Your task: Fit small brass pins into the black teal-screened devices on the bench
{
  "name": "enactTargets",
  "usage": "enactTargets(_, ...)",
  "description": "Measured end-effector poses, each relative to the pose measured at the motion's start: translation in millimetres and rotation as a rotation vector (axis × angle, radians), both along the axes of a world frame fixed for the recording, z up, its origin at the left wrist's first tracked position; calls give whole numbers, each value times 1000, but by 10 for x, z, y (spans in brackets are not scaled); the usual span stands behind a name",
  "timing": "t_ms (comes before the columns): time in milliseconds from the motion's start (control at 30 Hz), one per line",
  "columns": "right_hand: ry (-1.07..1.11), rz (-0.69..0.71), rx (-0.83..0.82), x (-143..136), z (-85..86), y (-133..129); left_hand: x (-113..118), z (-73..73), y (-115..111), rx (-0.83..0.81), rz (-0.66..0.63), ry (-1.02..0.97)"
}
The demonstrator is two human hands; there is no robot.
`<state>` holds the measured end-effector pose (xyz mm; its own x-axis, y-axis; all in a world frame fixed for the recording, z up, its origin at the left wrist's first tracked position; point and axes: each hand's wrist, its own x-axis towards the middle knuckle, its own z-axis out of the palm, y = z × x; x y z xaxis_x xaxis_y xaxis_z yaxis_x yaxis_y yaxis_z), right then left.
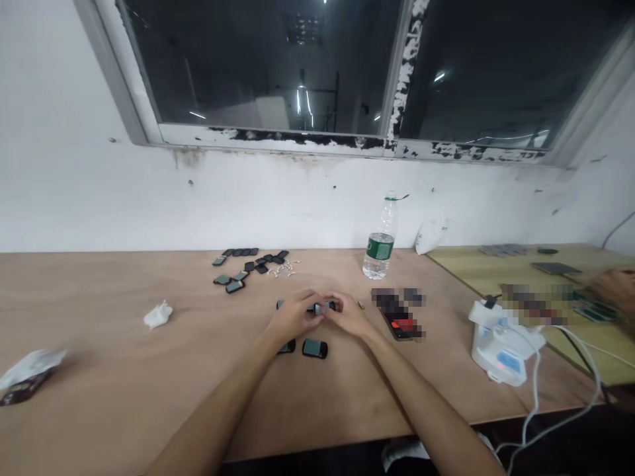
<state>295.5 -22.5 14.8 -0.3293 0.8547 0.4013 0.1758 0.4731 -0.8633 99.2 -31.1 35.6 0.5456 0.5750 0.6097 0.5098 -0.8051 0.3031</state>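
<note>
My left hand point(297, 314) and my right hand point(348, 315) meet above the table, with their fingers closed around a small black device with a grey-green face point(325, 308). The fingers cover much of it. Just below my hands, a similar rounded device point(314, 348) lies flat, face up. Another one point(288, 346) is partly hidden by my left wrist, and one more point(281, 305) shows at the left of my left hand. Farther back lie several dark pieces point(261, 268) and grey-faced devices point(235, 286), beside a scatter of small white bits point(282, 267).
A water bottle point(378, 254) stands near the wall. To the right are a blurred-out phone point(397, 317) and a white power strip point(499, 354) with cables. A crumpled tissue point(158, 315) and a wrapper point(30, 377) lie left. Another person's hand point(612, 291) is at far right.
</note>
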Motion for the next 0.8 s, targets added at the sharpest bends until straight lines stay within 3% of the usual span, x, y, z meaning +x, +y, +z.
enactTargets(167, -52, 17, 10, 117, 106, -19, -3, -39, 46, 20, -26, -56)
enactTargets(267, -186, -158, 99, 228, 155, -5, -23, -88, 91, 17, -19, -88)
enactTargets(400, -528, -363, 151, 299, 115, 19, -52, -130, 128, -2, 3, -80)
enactTargets(567, -760, -353, 85, 291, 70, -8, -53, -145, 145, -11, 0, -93)
enactTargets(800, -700, -298, 91, 312, 89, -14, -67, -153, 162, -45, 40, -63)
